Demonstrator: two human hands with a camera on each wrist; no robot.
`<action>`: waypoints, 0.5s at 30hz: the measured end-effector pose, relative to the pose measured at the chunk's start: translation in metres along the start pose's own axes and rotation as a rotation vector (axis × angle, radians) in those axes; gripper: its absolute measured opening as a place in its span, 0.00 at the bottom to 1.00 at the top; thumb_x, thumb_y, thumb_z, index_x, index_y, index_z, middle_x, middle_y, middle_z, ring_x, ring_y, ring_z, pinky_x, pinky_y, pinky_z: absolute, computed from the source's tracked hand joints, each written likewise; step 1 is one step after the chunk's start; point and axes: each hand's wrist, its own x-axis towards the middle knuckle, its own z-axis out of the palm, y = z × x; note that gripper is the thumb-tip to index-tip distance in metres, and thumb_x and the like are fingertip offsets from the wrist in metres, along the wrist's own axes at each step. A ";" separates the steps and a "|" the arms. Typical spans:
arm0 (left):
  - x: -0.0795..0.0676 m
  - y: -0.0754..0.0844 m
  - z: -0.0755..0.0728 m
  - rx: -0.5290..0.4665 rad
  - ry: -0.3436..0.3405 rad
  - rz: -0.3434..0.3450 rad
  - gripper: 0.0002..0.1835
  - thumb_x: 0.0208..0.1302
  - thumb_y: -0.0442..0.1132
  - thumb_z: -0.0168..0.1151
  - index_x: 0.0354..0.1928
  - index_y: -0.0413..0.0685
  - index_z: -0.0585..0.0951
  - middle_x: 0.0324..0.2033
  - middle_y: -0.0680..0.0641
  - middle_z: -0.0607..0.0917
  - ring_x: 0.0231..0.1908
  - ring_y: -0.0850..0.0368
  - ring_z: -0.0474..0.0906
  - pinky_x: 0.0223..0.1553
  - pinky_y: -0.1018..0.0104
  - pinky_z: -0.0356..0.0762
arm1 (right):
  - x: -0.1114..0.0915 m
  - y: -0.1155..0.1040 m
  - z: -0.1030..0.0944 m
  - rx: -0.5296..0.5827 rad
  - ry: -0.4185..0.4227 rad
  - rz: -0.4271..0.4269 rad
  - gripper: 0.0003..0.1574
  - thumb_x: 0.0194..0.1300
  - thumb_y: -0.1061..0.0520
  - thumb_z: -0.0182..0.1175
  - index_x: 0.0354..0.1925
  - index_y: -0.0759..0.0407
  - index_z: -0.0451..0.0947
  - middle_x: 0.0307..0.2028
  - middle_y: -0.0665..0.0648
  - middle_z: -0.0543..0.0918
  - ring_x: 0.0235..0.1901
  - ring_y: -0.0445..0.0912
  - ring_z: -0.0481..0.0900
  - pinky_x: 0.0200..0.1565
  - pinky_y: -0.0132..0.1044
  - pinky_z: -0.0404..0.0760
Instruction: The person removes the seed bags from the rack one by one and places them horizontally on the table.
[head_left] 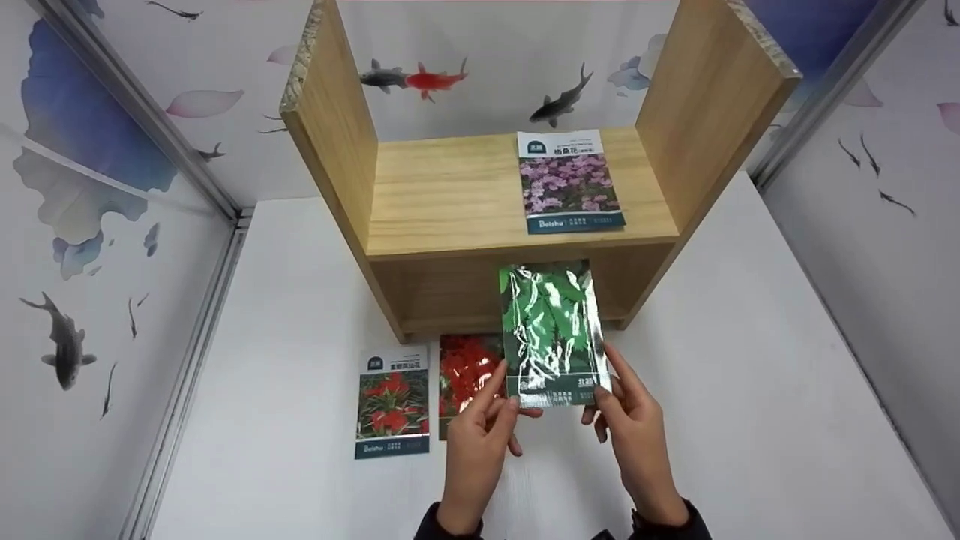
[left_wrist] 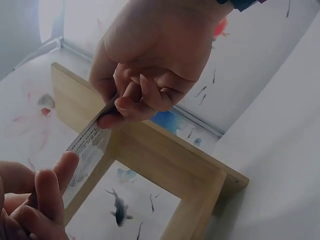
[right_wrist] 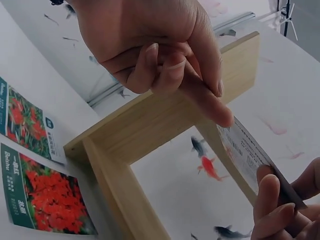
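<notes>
A glossy green seed packet (head_left: 551,322) with a leaf picture is held up in front of the wooden shelf by both hands. My left hand (head_left: 476,442) pinches its lower left edge between thumb and fingers. My right hand (head_left: 637,427) pinches the lower right edge the same way. From below, the right wrist view catches the packet's pale printed back (right_wrist: 242,150) with a barcode. Behind the left hand lies a red-flower packet (head_left: 469,367), partly covered by the green one. Another red-flower packet (head_left: 391,405) with a white top lies to its left.
The wooden shelf unit (head_left: 450,195) stands on the white table (head_left: 300,337), with upright side boards. On its upper board lies a pink-flower packet (head_left: 571,180) near the right side. Fish-patterned walls (head_left: 67,225) close in the left, back and right.
</notes>
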 end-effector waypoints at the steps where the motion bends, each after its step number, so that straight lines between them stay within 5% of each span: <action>1: 0.000 -0.003 0.001 0.004 -0.003 -0.002 0.24 0.64 0.37 0.53 0.62 0.55 0.67 0.27 0.54 0.84 0.13 0.55 0.70 0.18 0.69 0.72 | 0.001 0.003 -0.001 -0.009 0.003 0.007 0.31 0.64 0.66 0.47 0.62 0.42 0.62 0.33 0.64 0.78 0.22 0.50 0.73 0.18 0.34 0.70; 9: 0.002 -0.031 0.008 0.046 -0.009 -0.020 0.25 0.62 0.36 0.54 0.63 0.55 0.66 0.28 0.53 0.83 0.17 0.53 0.72 0.22 0.65 0.76 | 0.010 0.032 -0.006 -0.148 0.026 0.092 0.34 0.62 0.64 0.48 0.61 0.35 0.61 0.31 0.60 0.75 0.25 0.49 0.72 0.19 0.35 0.70; 15: 0.014 -0.075 0.013 0.076 -0.037 -0.070 0.25 0.63 0.43 0.54 0.63 0.62 0.64 0.28 0.54 0.81 0.18 0.55 0.74 0.18 0.70 0.70 | 0.018 0.053 -0.008 -0.237 0.021 0.153 0.34 0.61 0.62 0.48 0.62 0.35 0.60 0.33 0.57 0.76 0.28 0.51 0.72 0.20 0.32 0.68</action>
